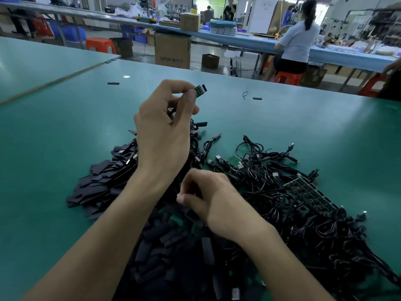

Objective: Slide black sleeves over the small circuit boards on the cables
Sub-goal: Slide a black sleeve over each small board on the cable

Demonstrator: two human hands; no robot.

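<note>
Left hand (165,129) pinches bare board (200,90); right hand (206,203) curled among sleeves (165,242) beside cables (303,213), grip unclear. Many cables left.

left hand (161,135) and right hand (208,198) of the camera wearer, both bare, each joined at the wrist to a slender bare forearm reaching the lower edge of view.

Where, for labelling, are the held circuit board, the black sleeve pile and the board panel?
small circuit board (200,90): head view, green face.
black sleeve pile (102,181): head view, left heap.
circuit board panel (308,193): head view, panel middle.
</note>
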